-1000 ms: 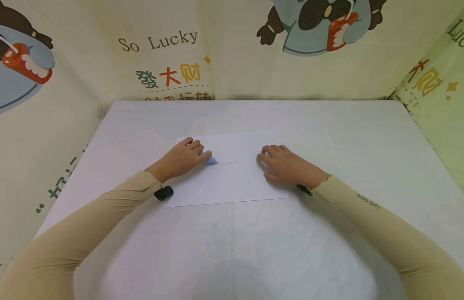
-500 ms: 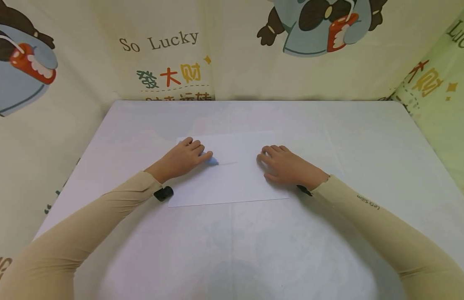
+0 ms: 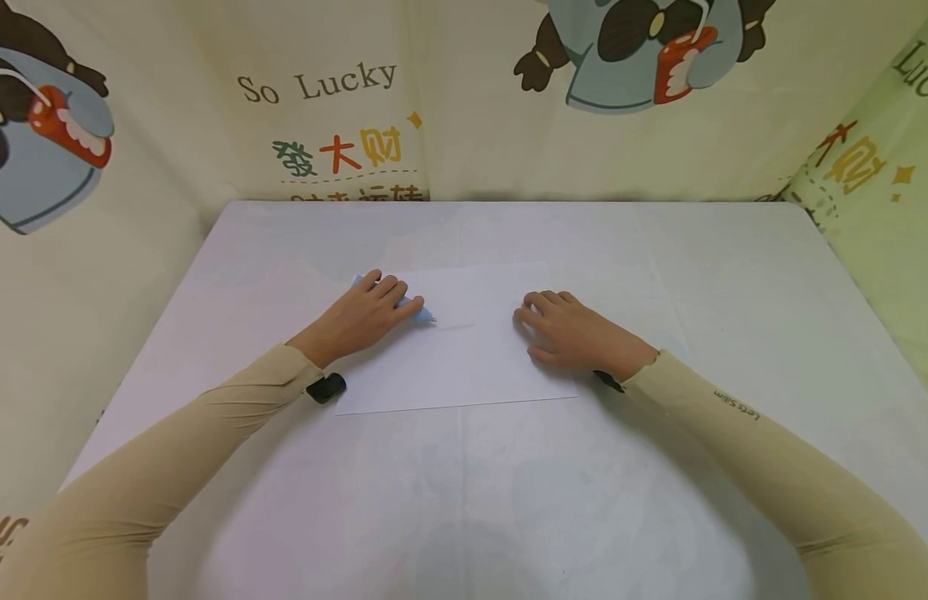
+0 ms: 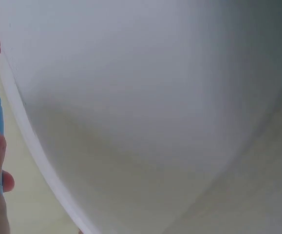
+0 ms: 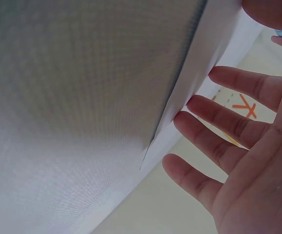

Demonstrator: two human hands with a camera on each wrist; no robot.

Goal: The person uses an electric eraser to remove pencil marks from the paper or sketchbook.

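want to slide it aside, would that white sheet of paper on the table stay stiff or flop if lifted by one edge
The thin white sheet of paper lies flat, so it would probably droop. It likely slides easily on the smooth white table unless the flat right hand pins it.

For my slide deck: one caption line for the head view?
Left hand holds a blue pen on a white sheet; right hand rests flat.

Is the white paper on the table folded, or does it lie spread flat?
Spread flat. In the head view the sheet of paper shows four straight edges and no crease, and the right hand rests on it.
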